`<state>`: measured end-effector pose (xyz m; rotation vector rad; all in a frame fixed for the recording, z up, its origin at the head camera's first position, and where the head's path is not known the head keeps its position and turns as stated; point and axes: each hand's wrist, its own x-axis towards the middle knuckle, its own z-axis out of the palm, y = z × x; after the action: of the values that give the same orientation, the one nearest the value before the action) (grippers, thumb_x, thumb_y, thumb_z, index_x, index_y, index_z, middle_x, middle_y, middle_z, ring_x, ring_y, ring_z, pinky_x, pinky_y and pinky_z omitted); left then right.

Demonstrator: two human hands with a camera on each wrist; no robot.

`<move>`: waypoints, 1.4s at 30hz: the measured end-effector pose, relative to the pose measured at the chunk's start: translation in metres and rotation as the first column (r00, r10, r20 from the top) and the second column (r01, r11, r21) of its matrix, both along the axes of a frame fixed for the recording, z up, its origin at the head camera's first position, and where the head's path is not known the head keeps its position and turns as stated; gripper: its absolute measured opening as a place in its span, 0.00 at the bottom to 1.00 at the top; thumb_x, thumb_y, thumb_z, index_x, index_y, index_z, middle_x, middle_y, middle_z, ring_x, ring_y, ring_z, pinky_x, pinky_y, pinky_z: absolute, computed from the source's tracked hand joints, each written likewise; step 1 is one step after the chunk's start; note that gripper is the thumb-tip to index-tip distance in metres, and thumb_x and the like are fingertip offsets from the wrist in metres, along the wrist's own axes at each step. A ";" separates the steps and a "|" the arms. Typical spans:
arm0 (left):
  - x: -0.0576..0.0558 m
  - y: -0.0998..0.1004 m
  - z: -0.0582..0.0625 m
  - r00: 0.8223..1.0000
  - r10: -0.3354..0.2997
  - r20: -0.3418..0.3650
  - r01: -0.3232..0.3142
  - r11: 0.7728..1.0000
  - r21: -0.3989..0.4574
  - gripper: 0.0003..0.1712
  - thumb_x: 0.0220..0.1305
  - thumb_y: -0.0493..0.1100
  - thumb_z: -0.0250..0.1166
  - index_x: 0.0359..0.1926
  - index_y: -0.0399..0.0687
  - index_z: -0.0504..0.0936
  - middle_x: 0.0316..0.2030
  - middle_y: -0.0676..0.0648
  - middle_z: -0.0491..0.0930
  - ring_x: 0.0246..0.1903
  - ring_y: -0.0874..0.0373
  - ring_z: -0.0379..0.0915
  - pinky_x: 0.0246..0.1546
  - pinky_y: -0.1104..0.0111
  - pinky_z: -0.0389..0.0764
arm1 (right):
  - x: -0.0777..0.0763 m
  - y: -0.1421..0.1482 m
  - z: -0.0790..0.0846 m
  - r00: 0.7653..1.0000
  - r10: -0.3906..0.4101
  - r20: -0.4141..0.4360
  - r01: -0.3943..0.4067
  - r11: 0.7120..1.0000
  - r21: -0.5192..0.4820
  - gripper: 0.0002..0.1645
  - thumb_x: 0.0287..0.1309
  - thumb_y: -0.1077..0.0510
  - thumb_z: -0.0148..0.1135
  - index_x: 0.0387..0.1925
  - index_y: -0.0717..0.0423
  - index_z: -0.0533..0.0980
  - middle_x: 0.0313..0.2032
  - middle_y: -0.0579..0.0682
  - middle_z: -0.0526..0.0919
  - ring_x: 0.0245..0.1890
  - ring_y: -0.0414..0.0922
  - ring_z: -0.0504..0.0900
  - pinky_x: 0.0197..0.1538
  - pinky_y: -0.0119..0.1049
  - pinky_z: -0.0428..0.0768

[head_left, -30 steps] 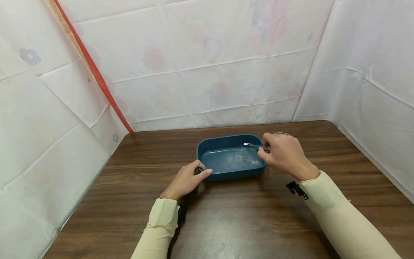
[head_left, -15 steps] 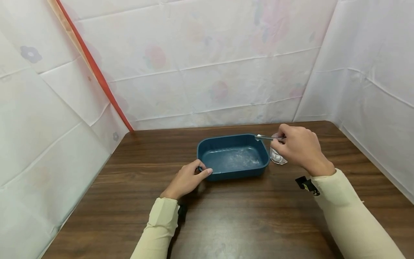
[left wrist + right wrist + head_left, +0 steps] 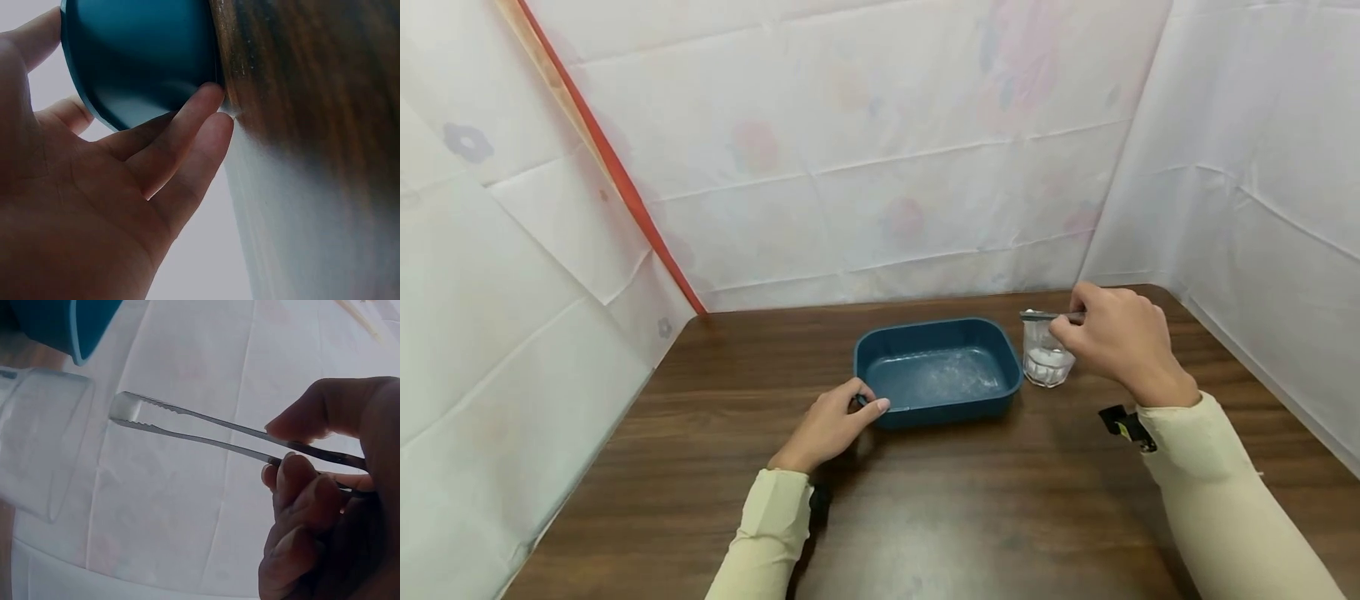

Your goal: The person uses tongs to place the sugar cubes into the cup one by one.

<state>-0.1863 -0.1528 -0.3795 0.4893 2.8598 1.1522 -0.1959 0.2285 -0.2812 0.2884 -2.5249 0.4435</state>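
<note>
My left hand (image 3: 833,421) grips the near left corner of a dark blue rectangular dish (image 3: 951,410), thumb over its rim. In the left wrist view, several fingers lie along the dish's outer wall (image 3: 147,53). My right hand (image 3: 1122,342) pinches slim metal tongs (image 3: 215,428) with toothed tips. A small white block (image 3: 127,407) sits between those tips. In the head view the tongs lie level over a clear glass (image 3: 1047,360), which stands right of the dish with white stuff at its bottom. In the right wrist view the tips are just outside the glass's mouth.
Everything stands on a dark brown wooden table (image 3: 958,492). A white patterned sheet (image 3: 865,167) hangs behind it, and further sheets close off both sides. The dish's floor has whitish marks.
My right hand has moved right, carrying the tongs from over the dish to over the glass, which is now mostly in sight. My left hand has stayed on the dish.
</note>
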 end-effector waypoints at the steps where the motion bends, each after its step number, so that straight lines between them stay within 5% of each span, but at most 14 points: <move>1: 0.000 0.000 0.000 1.000 0.000 -0.003 0.000 1.000 -0.001 0.19 0.69 0.66 0.59 0.43 0.58 0.78 0.25 0.48 0.73 0.21 0.57 0.66 0.26 0.62 0.70 | 0.001 0.001 0.000 1.000 -0.008 0.000 0.008 1.000 -0.006 0.07 0.48 0.58 0.56 0.19 0.51 0.69 0.12 0.46 0.64 0.14 0.46 0.62 0.17 0.39 0.57; 25: 0.002 0.003 0.009 1.000 -0.002 0.013 0.002 1.000 -0.028 0.19 0.71 0.66 0.57 0.45 0.59 0.77 0.25 0.50 0.71 0.20 0.58 0.64 0.26 0.63 0.69 | -0.003 0.016 0.003 0.969 -0.072 0.237 0.065 0.997 0.036 0.14 0.52 0.53 0.57 0.18 0.51 0.65 0.15 0.46 0.61 0.19 0.46 0.62 0.20 0.40 0.57; 42: 0.002 0.004 0.011 1.000 -0.003 0.022 0.003 1.000 -0.023 0.19 0.71 0.66 0.57 0.46 0.59 0.77 0.26 0.49 0.73 0.22 0.57 0.65 0.27 0.62 0.69 | -0.008 0.016 -0.003 0.949 -0.077 0.305 0.063 0.997 0.052 0.13 0.50 0.54 0.53 0.18 0.52 0.63 0.15 0.45 0.57 0.18 0.45 0.58 0.20 0.40 0.55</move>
<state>-0.1840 -0.1489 -0.3685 0.4769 2.8496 1.1161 -0.2044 0.2449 -0.2842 0.1535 -2.8410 0.4360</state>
